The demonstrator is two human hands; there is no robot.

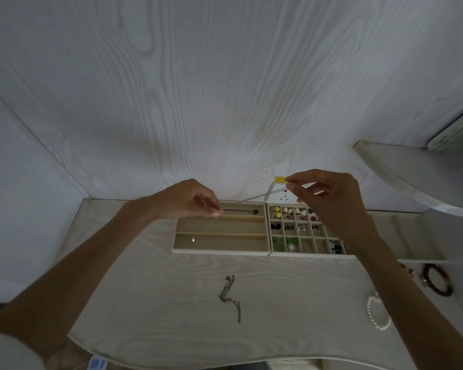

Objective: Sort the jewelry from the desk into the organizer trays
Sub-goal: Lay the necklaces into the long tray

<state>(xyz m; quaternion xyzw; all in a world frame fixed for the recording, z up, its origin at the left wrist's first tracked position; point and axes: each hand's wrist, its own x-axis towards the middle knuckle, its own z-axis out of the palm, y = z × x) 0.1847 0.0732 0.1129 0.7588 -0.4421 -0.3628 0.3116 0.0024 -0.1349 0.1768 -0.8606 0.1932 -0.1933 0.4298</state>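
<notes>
Landmark: the beige three-slot long tray (221, 236) is taken as the reference for all places.
Task's thing: a thin silver chain necklace (254, 198) is stretched in the air, from the back left corner of the long tray up to a point above and right of its back right corner.
Handling: the chain is judged very light, limp and easy to tangle; it is best held near both ends, as now, so that it can be laid straight.
Left hand (193, 200): the fingers are curled, and one end of the chain is pinched low over the back slot.
Right hand (324, 194): it is raised higher, and the other end is pinched between thumb and finger, beside a small yellow tag (279, 179).
Arms: both forearms are reached forward over the pale tabletop (158, 303).
Back slot: a chain with a dark pendant (253, 211) lies there already.
Right of the long tray: a beige grid tray (305, 253) with small pieces.
In front of the long tray: a silver chain with a bar charm (231, 296) lies on the tabletop, not yet sorted.
</notes>
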